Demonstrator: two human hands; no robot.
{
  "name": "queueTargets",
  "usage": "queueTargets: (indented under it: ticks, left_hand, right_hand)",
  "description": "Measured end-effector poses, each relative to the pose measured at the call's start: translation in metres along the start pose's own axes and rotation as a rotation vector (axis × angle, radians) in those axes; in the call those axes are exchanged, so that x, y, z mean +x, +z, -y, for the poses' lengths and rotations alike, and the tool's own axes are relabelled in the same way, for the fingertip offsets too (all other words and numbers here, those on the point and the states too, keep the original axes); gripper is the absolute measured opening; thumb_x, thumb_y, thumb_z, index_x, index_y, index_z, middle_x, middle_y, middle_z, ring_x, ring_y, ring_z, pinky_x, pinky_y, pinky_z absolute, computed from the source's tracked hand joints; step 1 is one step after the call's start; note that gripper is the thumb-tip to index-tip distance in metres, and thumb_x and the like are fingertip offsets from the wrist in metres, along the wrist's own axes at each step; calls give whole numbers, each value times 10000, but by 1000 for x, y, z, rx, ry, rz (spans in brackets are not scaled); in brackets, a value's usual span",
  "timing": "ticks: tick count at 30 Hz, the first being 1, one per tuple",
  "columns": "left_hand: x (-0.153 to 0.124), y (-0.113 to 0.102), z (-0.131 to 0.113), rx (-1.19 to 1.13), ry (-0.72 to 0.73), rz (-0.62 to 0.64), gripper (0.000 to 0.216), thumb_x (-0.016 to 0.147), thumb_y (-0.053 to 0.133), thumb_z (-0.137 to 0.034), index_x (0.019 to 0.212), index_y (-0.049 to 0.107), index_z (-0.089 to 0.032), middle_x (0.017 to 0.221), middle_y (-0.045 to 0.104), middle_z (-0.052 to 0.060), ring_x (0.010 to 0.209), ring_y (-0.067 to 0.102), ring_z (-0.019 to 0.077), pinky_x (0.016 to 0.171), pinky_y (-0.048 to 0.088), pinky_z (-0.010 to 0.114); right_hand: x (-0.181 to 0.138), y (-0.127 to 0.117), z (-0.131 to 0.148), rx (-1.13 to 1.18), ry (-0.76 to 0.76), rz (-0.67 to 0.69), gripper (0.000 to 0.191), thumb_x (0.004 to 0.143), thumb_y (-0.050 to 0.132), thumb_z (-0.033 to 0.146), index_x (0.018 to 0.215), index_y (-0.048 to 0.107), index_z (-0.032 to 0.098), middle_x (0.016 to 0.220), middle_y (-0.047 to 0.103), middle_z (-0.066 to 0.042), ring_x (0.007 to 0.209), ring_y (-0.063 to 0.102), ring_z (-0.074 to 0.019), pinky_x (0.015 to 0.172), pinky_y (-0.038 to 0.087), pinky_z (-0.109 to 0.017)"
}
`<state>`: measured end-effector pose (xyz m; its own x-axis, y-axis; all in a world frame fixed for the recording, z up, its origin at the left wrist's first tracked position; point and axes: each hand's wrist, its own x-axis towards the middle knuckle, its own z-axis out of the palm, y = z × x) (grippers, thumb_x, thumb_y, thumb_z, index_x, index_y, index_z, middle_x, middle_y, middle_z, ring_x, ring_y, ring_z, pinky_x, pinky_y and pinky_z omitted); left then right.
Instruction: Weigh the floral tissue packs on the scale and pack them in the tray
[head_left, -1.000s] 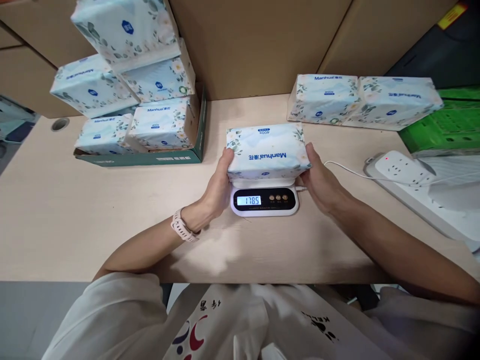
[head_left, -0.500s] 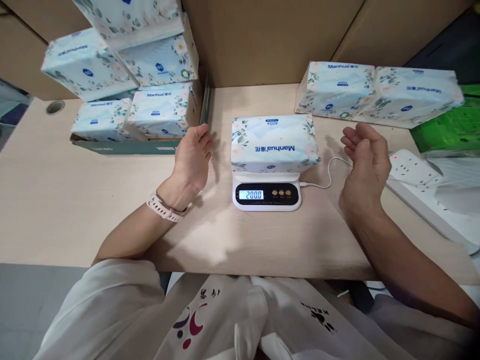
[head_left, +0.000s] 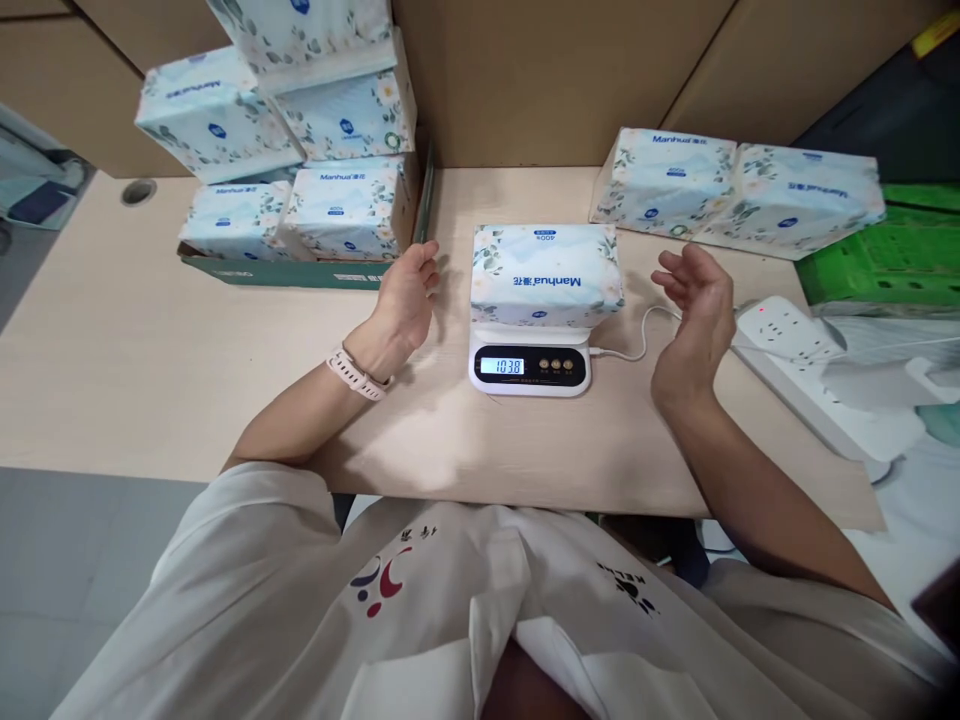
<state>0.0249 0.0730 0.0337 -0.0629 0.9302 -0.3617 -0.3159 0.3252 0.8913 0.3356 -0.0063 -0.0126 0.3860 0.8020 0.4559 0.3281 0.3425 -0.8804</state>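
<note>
One Manhua pk (head_left: pixel 546 268), wht/lt-blue w/ floral corners.

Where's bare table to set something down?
Free: the tabletop left of the left forearm, in front of the green box; the strip between the scale and the shirt. Crowded: the right side, with the right hand, white cable, power strip and two far packs.

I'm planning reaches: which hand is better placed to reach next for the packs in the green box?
Probably the left hand: it's empty and close to the green box, while the right hand, also empty, is across the scale, farther away.
</note>
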Motion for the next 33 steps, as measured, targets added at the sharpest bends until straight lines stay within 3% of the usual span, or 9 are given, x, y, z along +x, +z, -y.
queueTargets:
  ticks: [5, 8, 15, 21, 27, 33]
  left_hand:
    - [13, 2, 18, -40, 39, -93, 66, 847, 726, -253, 901, 731, -214, 1287, 793, 90, 1439, 623, 269, 1340, 410, 410]
    - [14, -5, 20, -25, 43, -12, 134, 853, 705, -274, 923, 791, -199, 1301, 818, 108, 1452, 641, 303, 1363, 393, 454]
    - [-5, -18, 20, -5, 146, 82, 187, 817, 700, -248, 925, 841, -192, 1182, 854, 80, 1291, 736, 252, 1317, 450, 422]
    - [-5, -18, 22, 14, 172, 100, 173, 790, 756, -259, 919, 854, -198, 1166, 853, 85, 1255, 741, 250, 1308, 448, 430]
    - [-6, -20, 19, 20, 146, 106, 169, 812, 740, -244, 921, 861, -202, 1157, 857, 86, 1226, 751, 248, 1301, 456, 431]
    - [-8, -21, 18, 16, 151, 123, 164, 802, 737, -226, 901, 867, -211, 1121, 860, 78, 1196, 757, 254, 1306, 451, 448]
  right_hand:
    - [-3, 3, 11, -27, 36, 13, 642, 1099, 371, 671, 1444, 658, 211, 1472, 715, -181, 1336, 709, -286, 1261, 491, -562]
    - [-6, 5, 14, -41, 48, 29, 652, 1097, 344, 683, 1446, 649, 225, 1473, 719, -168, 1345, 708, -293, 1269, 489, -581]
    - [-11, 6, 11, -63, 60, 86, 603, 1077, 373, 724, 1414, 688, 336, 1413, 754, -90, 1308, 734, -298, 1236, 526, -625]
    - [-14, 4, 6, -34, -34, 101, 568, 1106, 394, 643, 1440, 678, 281, 1391, 768, -103, 1270, 754, -287, 1197, 545, -638]
    - [-14, 5, 8, -84, 13, 113, 587, 1103, 374, 662, 1424, 689, 284, 1380, 784, -102, 1287, 758, -286, 1212, 543, -622]
    - [-17, 5, 10, -93, -47, 124, 567, 1122, 375, 609, 1427, 708, 266, 1367, 800, -92, 1282, 761, -277, 1202, 544, -607]
